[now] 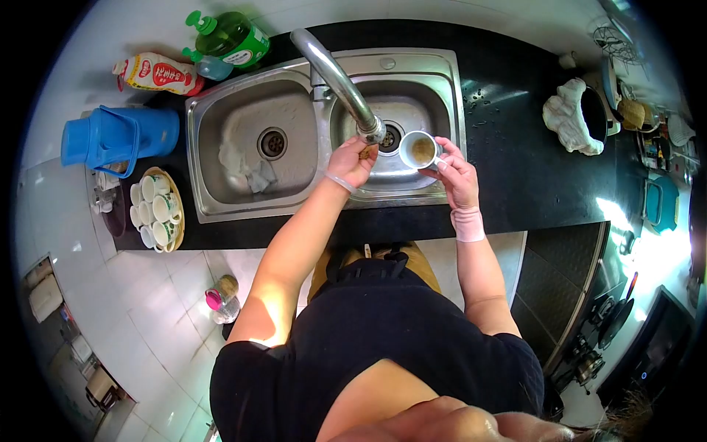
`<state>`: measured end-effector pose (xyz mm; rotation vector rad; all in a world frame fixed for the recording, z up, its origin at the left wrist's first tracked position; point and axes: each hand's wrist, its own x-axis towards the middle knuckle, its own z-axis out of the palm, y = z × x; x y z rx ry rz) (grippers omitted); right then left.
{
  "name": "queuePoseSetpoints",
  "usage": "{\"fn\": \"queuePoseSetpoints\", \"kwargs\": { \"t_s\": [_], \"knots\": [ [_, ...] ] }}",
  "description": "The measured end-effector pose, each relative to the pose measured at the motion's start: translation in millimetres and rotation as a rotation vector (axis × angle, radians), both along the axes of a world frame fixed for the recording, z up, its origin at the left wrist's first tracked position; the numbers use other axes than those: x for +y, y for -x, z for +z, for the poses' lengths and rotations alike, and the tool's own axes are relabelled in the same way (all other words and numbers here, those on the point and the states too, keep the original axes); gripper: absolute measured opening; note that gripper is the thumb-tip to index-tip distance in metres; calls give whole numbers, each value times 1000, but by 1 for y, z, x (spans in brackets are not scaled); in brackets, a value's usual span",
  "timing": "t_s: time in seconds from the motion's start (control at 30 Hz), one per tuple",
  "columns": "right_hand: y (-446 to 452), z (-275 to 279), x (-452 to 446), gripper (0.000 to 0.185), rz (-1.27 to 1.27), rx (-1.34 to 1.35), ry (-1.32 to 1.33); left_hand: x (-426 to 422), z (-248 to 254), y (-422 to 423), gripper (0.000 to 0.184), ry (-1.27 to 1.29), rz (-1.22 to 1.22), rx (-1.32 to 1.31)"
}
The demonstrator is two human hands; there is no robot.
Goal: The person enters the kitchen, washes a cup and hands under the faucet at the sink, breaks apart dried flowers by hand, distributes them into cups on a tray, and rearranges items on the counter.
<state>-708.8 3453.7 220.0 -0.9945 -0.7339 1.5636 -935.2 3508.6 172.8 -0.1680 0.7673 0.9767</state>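
Observation:
Over the right-hand basin, my right hand point(458, 177) grips a white mug point(407, 156) by its handle side. The mug's mouth faces up towards me, and its inside looks brownish. My left hand point(350, 165) is closed right below the faucet point(345, 82) spout, to the left of the mug. Something small and brown shows at its fingertips, too little of it to name. A clear band circles the left wrist, and a pale pink wrap point(468, 225) covers the right one.
A double steel sink point(324, 177) is set in a black counter point(530, 169). White cloths point(259, 177) lie in the left basin. On the left stand a tray of several mugs point(157, 210), a blue thermos jug point(121, 138) and soap bottles point(234, 40). A white cloth-edged pot point(571, 118) stands right.

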Motion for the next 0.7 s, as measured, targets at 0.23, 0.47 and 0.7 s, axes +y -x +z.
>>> {"fn": "queuePoseSetpoints", "kwargs": {
  "t_s": [0.23,0.47,0.7],
  "knots": [
    [3,11,12,12,66,-620,-61,5,-1,-18,24,12,108,-37],
    [10,38,22,9,-17,-916,-233,-1,6,-25,30,-147,-31,-160],
    [17,57,30,9,3,-1025,-297,2,7,-40,32,-79,67,-299]
  ]
}}
